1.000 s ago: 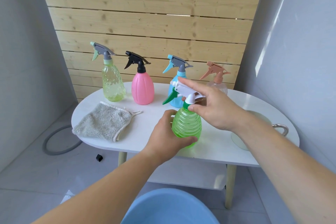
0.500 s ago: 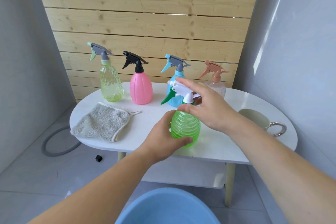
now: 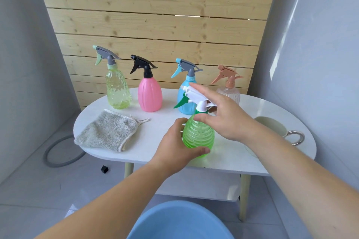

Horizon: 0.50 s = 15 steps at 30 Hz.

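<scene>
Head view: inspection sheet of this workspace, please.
Surface: white oval table, with a shelf beneath.
Job's things: green spray bottle, upright near the front edge.
Clutter: grey cloth; back row of yellow-green bottle, pink bottle, blue bottle and clear bottle; mug at right.
Hands: left hand grips the green bottle's body; right hand holds its neck, fingers around the white spray head.
Cables: nothing seen; grey hose looped on the floor.
Surroundings: wooden slat wall; blue basin below.
</scene>
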{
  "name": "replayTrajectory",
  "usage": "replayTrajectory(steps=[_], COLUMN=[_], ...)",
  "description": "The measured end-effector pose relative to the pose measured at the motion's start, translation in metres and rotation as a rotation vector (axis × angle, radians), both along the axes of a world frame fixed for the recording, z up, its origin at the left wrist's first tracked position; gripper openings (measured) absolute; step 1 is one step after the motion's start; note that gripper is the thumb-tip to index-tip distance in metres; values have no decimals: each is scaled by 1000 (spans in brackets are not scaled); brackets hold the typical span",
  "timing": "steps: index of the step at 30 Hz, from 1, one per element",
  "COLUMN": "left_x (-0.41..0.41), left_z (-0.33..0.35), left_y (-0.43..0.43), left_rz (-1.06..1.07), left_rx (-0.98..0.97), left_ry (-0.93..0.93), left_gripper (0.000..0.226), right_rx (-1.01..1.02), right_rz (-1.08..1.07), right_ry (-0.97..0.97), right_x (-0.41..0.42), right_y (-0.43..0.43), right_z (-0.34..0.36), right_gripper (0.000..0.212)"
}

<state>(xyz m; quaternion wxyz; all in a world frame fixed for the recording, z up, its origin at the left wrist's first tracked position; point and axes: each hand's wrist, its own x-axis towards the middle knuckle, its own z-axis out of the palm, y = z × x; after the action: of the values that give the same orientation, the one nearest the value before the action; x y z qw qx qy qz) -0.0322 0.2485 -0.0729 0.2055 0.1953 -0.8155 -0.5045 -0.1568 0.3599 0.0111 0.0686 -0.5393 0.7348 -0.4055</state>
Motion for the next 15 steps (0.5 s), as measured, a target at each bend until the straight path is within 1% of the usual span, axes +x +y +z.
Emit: replayTrajectory(steps=[3,5,8,10,11,14,15], left_x=[0,1,2,2,2,0,-1], left_z=[0,-1,-3,-4,-6,-7,-7], left_y=[1,0,-4,-7,-8,-9,-8], left_rz=[5,0,-61,-86,-85,-69,-57], left_rx=[6,8,33,27,28,42,41], left_ry=[14,19,19,18,18,19,21], left_gripper=[86,85,73,69,70,73,72], right_rx=[-44,-31,-8,-1,-3,-42,-56], right_rz=[-5,34,41,19,8,-53,-81], right_ry=[-28,-94,-141,-136,-147,-172,-175], right_x=[2,0,-5,-6,-7,-9,-10], right_y=[-1,1,2,1,0,1,0], right_z=[1,5,5,3,2,-1,-3], right_gripper=[71,69,73,70,64,34,31])
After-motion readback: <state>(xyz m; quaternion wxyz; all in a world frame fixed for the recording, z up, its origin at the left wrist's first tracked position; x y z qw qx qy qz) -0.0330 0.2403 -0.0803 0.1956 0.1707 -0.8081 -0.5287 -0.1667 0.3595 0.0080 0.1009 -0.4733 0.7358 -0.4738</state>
